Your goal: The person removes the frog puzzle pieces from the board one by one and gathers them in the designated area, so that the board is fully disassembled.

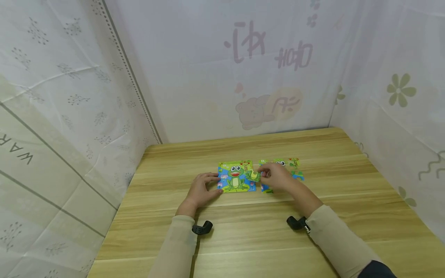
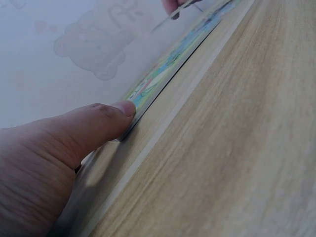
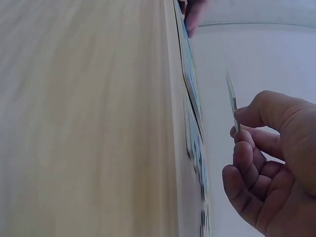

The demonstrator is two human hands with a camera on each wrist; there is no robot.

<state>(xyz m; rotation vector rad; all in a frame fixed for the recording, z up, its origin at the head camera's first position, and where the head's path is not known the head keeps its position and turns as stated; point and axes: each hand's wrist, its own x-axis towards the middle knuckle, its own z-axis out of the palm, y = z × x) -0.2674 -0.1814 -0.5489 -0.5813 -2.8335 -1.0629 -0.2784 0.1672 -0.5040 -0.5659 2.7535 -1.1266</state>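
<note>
A square frog picture puzzle (image 1: pixel 236 182) lies flat on the wooden table, a green frog sitting on a blue and green ground. My left hand (image 1: pixel 201 189) touches its left side, the thumb (image 2: pixel 126 108) straight on the near corner and the fingers farther up the edge. Over the puzzle's right edge, my right hand (image 1: pixel 278 177) pinches a puzzle piece (image 1: pixel 253 176) with green frog artwork between thumb and forefinger. In the right wrist view this thin piece (image 3: pixel 231 94) is held up off the table, its other fingers curled below.
Several loose puzzle pieces (image 1: pixel 298 175) lie right of the picture, partly hidden under my right hand. The wooden table (image 1: pixel 243 235) meets a printed cloth (image 1: pixel 194 77) at the back and sides. A black wrist camera (image 1: pixel 202 228) sits on each sleeve.
</note>
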